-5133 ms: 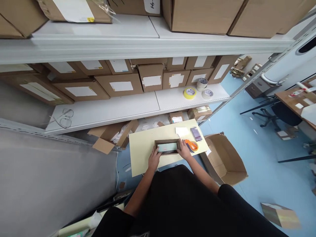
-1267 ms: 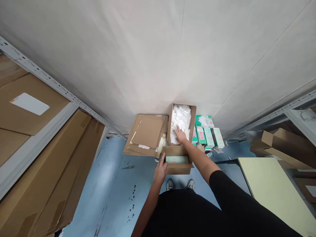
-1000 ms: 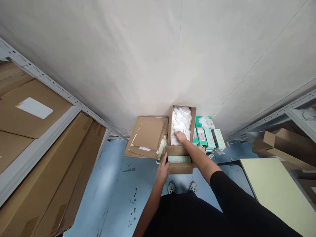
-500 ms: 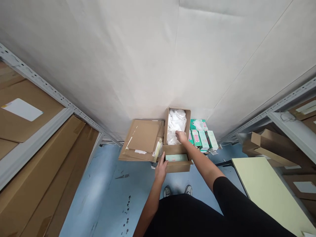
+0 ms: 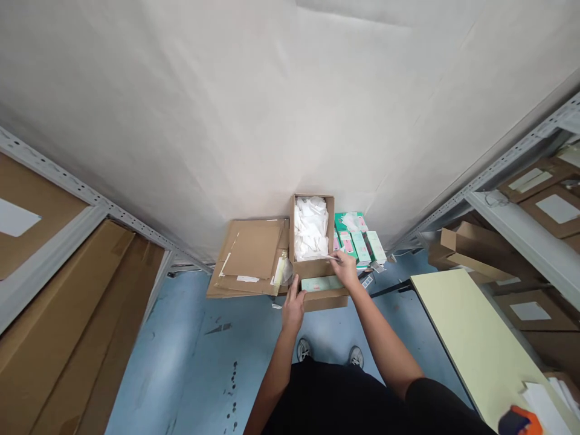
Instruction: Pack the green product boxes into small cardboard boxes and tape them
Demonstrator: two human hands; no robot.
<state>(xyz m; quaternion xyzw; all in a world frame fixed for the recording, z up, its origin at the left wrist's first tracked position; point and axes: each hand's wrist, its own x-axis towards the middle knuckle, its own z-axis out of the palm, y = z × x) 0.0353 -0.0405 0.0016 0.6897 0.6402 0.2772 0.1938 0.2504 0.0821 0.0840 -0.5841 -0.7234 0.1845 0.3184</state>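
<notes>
Leaving crumpled white sheets (image 5: pixel 312 226), right hand (image 5: pixel 345 269) pinches a freed thin white strip (image 5: pixel 330 257); half-curled left hand (image 5: pixel 293 307) grips brown cardboard carton (image 5: pixel 325 303).

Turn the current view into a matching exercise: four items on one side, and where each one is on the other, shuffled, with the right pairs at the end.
1. Nearest pale green box
2. Left hand
3. Crumpled white packing
4. Flattened cardboard

A. at the left end of the front carton
B. heaped in the back carton
C. lying left of the back carton
D. inside the front carton

Pairs: 1-D; 2-A; 3-B; 4-C
</notes>
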